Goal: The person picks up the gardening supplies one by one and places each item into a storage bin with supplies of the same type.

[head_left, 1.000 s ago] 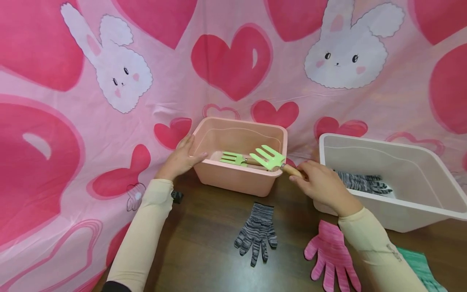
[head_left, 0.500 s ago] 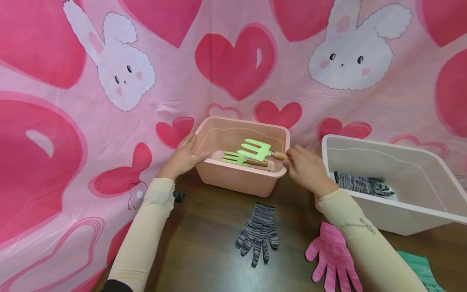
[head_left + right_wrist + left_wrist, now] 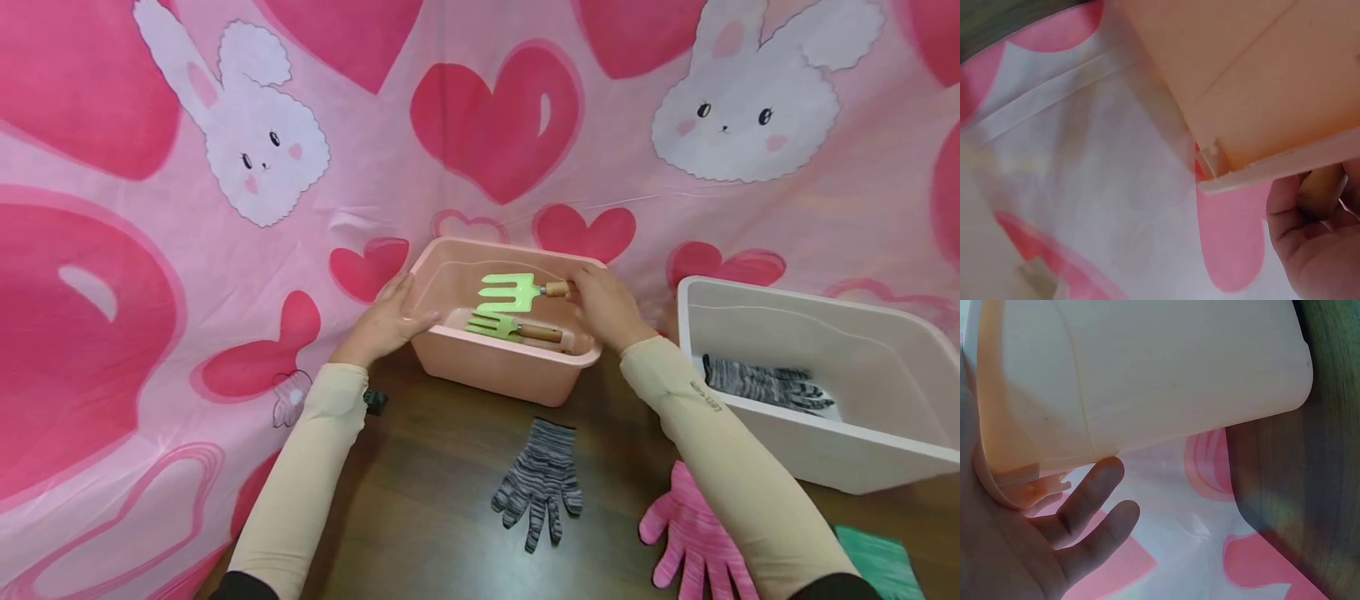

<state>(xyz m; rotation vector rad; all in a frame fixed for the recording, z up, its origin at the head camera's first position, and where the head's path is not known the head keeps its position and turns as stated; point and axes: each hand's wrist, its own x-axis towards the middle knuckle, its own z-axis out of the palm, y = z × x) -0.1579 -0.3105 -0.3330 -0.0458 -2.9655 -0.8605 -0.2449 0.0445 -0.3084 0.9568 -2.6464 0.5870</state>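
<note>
My right hand [image 3: 602,307] grips the wooden handle of a light green hand fork [image 3: 510,292] at the right side of a pink plastic bin [image 3: 487,371]. The fork's tines point left, over the inside of the bin. Below it, a second green hand fork [image 3: 497,325] with a wooden handle lies in the bin. In the right wrist view, the curled fingers wrap the end of the handle [image 3: 1324,190] next to the bin's rim. My left hand [image 3: 382,323] holds the bin's left front corner, thumb over the rim and fingers [image 3: 1100,481] against the outer wall.
A white bin [image 3: 825,450] with a grey striped glove [image 3: 765,383] inside stands to the right. On the dark wooden table [image 3: 420,517] lie another grey glove [image 3: 542,479], a pink glove [image 3: 693,533] and a green piece of fabric [image 3: 877,558]. A heart-patterned cloth [image 3: 495,125] hangs behind.
My right hand has moved left and away from me, carrying the upper fork from the bin's front right corner to over its inside. The left hand keeps its place on the bin.
</note>
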